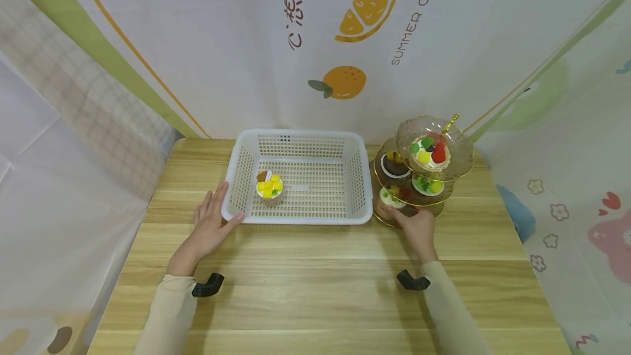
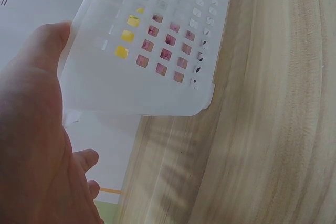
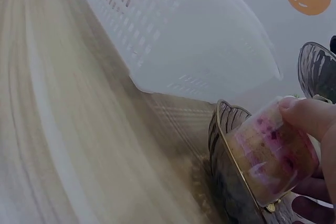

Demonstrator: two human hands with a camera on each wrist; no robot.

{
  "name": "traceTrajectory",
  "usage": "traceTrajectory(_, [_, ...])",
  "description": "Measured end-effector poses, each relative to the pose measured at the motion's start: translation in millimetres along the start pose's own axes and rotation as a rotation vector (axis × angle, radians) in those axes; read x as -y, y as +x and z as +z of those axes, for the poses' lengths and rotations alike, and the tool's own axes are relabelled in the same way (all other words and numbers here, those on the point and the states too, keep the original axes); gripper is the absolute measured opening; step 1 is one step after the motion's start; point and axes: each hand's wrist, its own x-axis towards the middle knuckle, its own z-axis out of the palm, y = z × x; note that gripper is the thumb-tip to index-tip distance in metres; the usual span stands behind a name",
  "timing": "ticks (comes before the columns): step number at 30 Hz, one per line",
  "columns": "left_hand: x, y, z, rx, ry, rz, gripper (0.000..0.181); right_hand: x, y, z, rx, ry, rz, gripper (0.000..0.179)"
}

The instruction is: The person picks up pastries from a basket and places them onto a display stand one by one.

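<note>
My left hand (image 1: 210, 225) rests at the front left corner of a white plastic basket (image 1: 305, 220), its thumb on the rim and its fingers along the left side. Inside the basket stands one dessert cup (image 1: 269, 186) topped with yellow cubes. On the right, my right hand (image 1: 417, 230) pinches a clear dessert cup (image 3: 273, 150) with pink and tan layers between thumb and fingers. That cup is at the bottom tier of a tiered, gold-rimmed cake stand (image 1: 463, 163), and the upper tiers partly cover it in the head view.
The top tier carries a fruit tart (image 1: 430, 153) with a strawberry. A dark-topped cupcake (image 1: 395, 164) and a green-and-yellow-topped cupcake (image 1: 427, 185) sit on the middle tier. Basket and stand are side by side near the back of the wooden table (image 1: 305, 295), before a printed curtain (image 1: 236, 70).
</note>
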Motion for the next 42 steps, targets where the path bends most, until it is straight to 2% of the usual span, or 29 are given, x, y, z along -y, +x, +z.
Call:
traceTrajectory(9, [-1.7, -0.9, -1.4, 0.006, -0.008, 0.0, 0.09, -1.6, 11.4, 5.8, 0.012, 0.088, -0.051, 0.078])
traceTrajectory(14, [-1.5, -0.9, -1.3, 0.006, -0.004, -0.004, 0.09, -5.9, 19.3, 9.7, 0.022, 0.075, -0.076, 0.082])
traceTrajectory(18, [-1.3, -0.9, -1.2, 0.003, 0.005, -0.003, 0.09, -5.1, 22.1, 12.8, 0.029, 0.116, -0.082, 0.083])
traceTrajectory(24, [-0.4, -0.8, -1.1, 0.001, -0.001, 0.001, 0.09, -5.1, 26.3, 18.9, 0.036, 0.195, -0.084, 0.075])
traceTrajectory(28, [0.8, -0.5, -0.7, 0.005, -0.009, 0.003, 0.09, -5.8, 29.3, 20.6, 0.043, 0.187, -0.099, 0.076])
traceTrajectory(38, [0.2, -0.4, -0.9, 0.011, -0.017, 0.005, 0.09, -7.0, 33.6, 19.2, 0.083, 0.062, -0.105, 0.079])
traceTrajectory(42, [-0.6, -0.7, -1.3, 0.014, -0.018, 0.001, 0.09, -7.2, 34.3, 19.3, 0.103, 0.065, -0.101, 0.078])
